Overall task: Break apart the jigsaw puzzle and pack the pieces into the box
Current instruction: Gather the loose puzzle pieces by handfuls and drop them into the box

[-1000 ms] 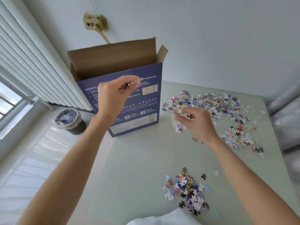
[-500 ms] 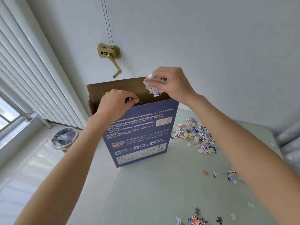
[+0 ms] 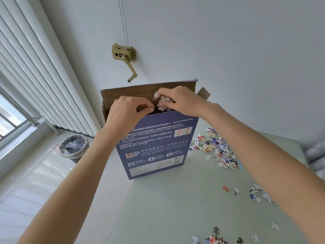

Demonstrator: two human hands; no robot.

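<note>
head view: right hand (image 3: pixel 182 101) pinching clump (image 3: pixel 162 104) over box (image 3: pixel 156 141) mouth; left hand (image 3: pixel 126 113) fingers curled, contents unclear. step: packing. next: release, then gather bench (image 3: pixel 175 208) pieces (image 3: pixel 218 148).

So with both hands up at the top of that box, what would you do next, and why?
Probably open the right hand and let its clump of pale jigsaw pieces drop. It already sits over the open top of the tall blue cardboard box, beside the left hand, and loose pieces remain on the pale green table.
</note>
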